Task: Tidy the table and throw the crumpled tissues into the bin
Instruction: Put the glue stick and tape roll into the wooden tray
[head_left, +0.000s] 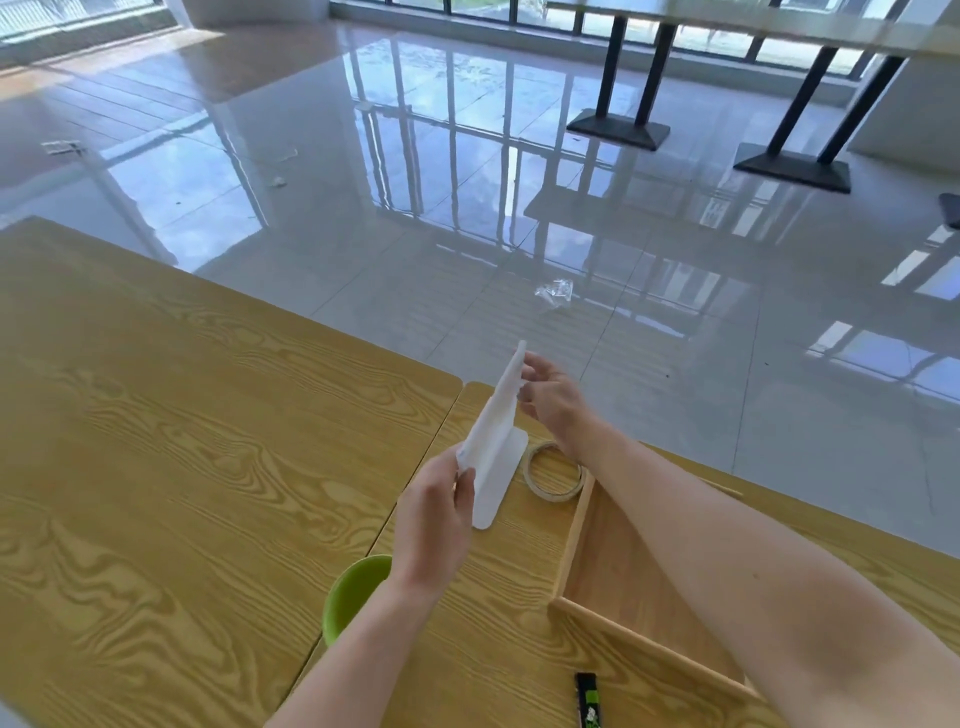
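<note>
A flat white tissue sheet (496, 441) is held up on edge above the wooden table (182, 441). My left hand (436, 525) pinches its near lower corner. My right hand (550, 397) grips its far upper end with the fingertips. The sheet is smooth and partly folded, not crumpled. No bin shows in the head view.
A roll of tape (553, 473) lies just behind the tissue. A shallow wooden tray (571, 545) sits under my right forearm. A green bowl (348, 592) is partly hidden by my left wrist. A black and green stick packet (588, 701) lies near the front edge. A clear wrapper (556, 291) lies on the floor.
</note>
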